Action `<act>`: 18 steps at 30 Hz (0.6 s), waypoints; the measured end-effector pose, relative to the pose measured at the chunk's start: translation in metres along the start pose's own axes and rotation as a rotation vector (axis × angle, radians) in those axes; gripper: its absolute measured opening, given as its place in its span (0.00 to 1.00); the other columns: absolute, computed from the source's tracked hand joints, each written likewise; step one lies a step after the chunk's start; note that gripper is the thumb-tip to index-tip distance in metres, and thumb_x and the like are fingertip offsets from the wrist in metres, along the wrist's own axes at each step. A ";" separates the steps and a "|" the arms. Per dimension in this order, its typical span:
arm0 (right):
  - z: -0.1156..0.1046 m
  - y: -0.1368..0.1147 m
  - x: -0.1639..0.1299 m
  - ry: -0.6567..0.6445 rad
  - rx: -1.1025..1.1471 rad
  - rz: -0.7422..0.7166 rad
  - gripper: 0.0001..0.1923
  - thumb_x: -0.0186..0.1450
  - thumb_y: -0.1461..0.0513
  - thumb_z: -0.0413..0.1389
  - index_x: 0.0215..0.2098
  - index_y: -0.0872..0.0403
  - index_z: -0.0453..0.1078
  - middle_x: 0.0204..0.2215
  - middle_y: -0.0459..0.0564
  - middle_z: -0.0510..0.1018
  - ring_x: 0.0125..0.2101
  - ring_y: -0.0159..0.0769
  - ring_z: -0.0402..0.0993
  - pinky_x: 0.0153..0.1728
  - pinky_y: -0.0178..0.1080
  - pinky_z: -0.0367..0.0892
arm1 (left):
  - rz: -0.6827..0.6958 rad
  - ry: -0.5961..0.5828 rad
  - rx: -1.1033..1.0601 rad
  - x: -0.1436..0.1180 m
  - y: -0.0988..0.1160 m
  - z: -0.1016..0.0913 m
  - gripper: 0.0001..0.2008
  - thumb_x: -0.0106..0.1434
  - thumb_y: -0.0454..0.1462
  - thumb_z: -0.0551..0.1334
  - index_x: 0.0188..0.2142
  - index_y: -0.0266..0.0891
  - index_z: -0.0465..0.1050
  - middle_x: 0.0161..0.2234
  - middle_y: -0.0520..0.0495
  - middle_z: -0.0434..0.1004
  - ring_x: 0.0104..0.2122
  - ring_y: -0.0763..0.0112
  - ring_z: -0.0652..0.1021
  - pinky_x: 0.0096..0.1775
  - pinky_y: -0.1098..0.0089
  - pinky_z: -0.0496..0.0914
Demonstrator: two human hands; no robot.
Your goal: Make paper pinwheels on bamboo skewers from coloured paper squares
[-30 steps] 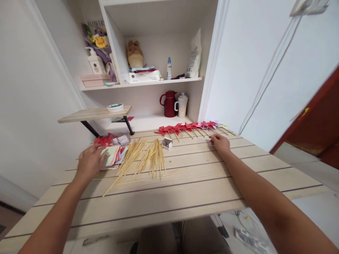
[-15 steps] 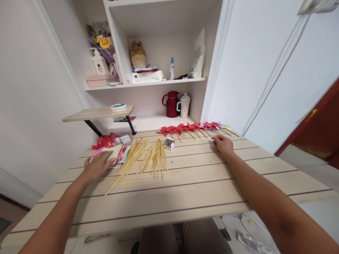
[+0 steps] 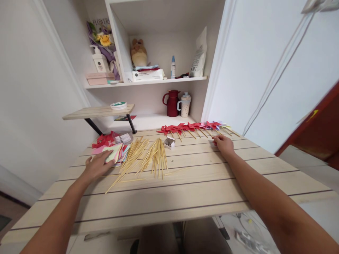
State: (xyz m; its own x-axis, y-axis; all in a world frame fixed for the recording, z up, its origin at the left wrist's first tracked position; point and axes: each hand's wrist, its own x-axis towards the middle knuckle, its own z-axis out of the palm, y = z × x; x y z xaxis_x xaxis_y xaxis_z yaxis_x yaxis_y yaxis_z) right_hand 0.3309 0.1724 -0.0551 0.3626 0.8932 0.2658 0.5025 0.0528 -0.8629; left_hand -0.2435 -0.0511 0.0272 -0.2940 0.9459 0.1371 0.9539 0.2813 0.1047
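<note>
Left hand (image 3: 97,165) has shifted nearer the front of the paper (image 3: 117,152) since a second ago, leaving pink at its left edge uncovered; right hand (image 3: 224,145) about the same. Paper: loose multicoloured stack, left of the sticks (image 3: 159,155), on the worktop (image 3: 190,192). Left grip loosely open, thumb apart from fingers, fingertips resting on the stack. Right grip: fingers curled in, at a stick end of the pinwheels (image 3: 194,126); whether it has hold, cannot tell. Pinwheels run in a row along the back, mostly red. Small open box (image 3: 170,143) just right of the sticks. Red pieces (image 3: 103,140) behind the paper, beside a clear packet (image 3: 124,138). Red jug (image 3: 172,104) and mug (image 3: 185,107) behind the row.
</note>
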 end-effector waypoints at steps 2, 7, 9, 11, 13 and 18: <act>0.000 -0.001 0.000 -0.001 -0.006 0.004 0.16 0.59 0.54 0.55 0.34 0.54 0.80 0.23 0.50 0.82 0.28 0.43 0.77 0.34 0.42 0.68 | -0.009 0.022 -0.040 0.000 -0.002 -0.001 0.30 0.68 0.47 0.48 0.66 0.45 0.68 0.66 0.40 0.68 0.67 0.47 0.66 0.66 0.41 0.50; -0.001 -0.005 -0.002 -0.011 -0.027 0.015 0.14 0.59 0.53 0.56 0.33 0.53 0.80 0.23 0.50 0.81 0.28 0.43 0.76 0.35 0.43 0.67 | -0.044 0.072 -0.091 0.000 -0.004 -0.002 0.29 0.68 0.44 0.45 0.60 0.47 0.75 0.62 0.43 0.74 0.65 0.49 0.69 0.66 0.41 0.50; -0.002 -0.006 -0.003 -0.017 -0.030 0.018 0.14 0.59 0.54 0.57 0.33 0.53 0.80 0.23 0.50 0.81 0.28 0.42 0.76 0.35 0.42 0.67 | -0.044 0.095 -0.074 0.001 -0.004 0.000 0.29 0.68 0.47 0.46 0.60 0.45 0.75 0.62 0.40 0.74 0.65 0.47 0.69 0.65 0.38 0.49; -0.001 -0.006 -0.003 -0.022 -0.034 0.015 0.14 0.59 0.54 0.57 0.33 0.53 0.80 0.24 0.49 0.81 0.28 0.42 0.77 0.36 0.42 0.67 | -0.045 0.118 -0.061 0.001 -0.003 0.002 0.29 0.69 0.49 0.47 0.60 0.43 0.75 0.62 0.37 0.74 0.65 0.45 0.69 0.65 0.37 0.48; -0.001 -0.005 -0.003 -0.024 -0.039 0.010 0.13 0.59 0.55 0.57 0.33 0.53 0.80 0.24 0.49 0.81 0.29 0.42 0.77 0.36 0.43 0.67 | -0.042 0.144 -0.066 0.001 -0.002 0.004 0.29 0.69 0.51 0.47 0.59 0.42 0.75 0.61 0.35 0.75 0.64 0.45 0.70 0.65 0.37 0.47; -0.001 -0.003 -0.001 -0.035 -0.045 -0.005 0.14 0.59 0.54 0.57 0.34 0.53 0.80 0.24 0.50 0.82 0.29 0.43 0.77 0.36 0.43 0.68 | -0.031 0.183 -0.103 -0.004 0.001 0.006 0.31 0.71 0.53 0.45 0.59 0.41 0.75 0.60 0.33 0.76 0.62 0.44 0.72 0.65 0.36 0.45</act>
State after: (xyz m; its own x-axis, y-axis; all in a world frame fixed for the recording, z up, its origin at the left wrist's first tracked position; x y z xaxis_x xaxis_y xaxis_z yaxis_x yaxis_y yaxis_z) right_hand 0.3299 0.1713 -0.0524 0.3325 0.9083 0.2538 0.5393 0.0376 -0.8413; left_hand -0.2406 -0.0533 0.0208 -0.3380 0.8893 0.3082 0.9358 0.2828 0.2103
